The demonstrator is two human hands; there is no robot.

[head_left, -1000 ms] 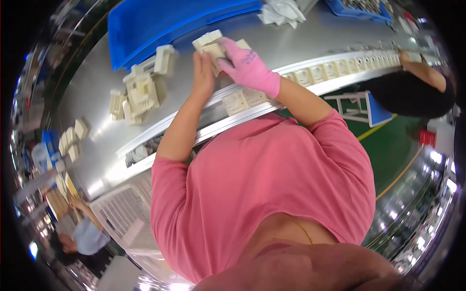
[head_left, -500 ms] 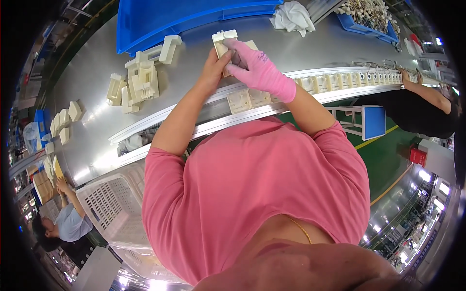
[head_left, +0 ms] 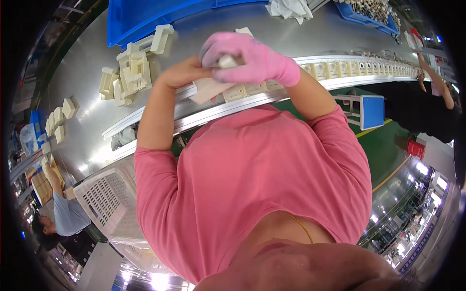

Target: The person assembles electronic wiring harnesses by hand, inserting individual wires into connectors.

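Both hands are raised together over the rail at the table's near side. My bare left hand (head_left: 187, 72) is closed on a cream plastic housing (head_left: 208, 92), which is tilted and smeared by motion. My right hand (head_left: 245, 59), in a pink glove, wraps over the same part from above, and a pale end of it shows between thumb and fingers. Much of the housing is hidden by the glove. Just below the hands, cream square modules (head_left: 235, 92) sit in the metal rail (head_left: 194, 120). Left of my left hand lies a pile of cream plastic housings (head_left: 135, 72).
Beyond the hands stands a large blue bin (head_left: 145, 22). White cloth (head_left: 290, 9) and a blue tray of wired parts (head_left: 369, 18) lie farther right. A white basket (head_left: 104, 194) is at near left, a blue stool (head_left: 372, 112) at right. Other people work at both ends.
The housing has been turned and tilted down toward me. My gloved hand has moved left and over it; my left hand has shifted left and lower.
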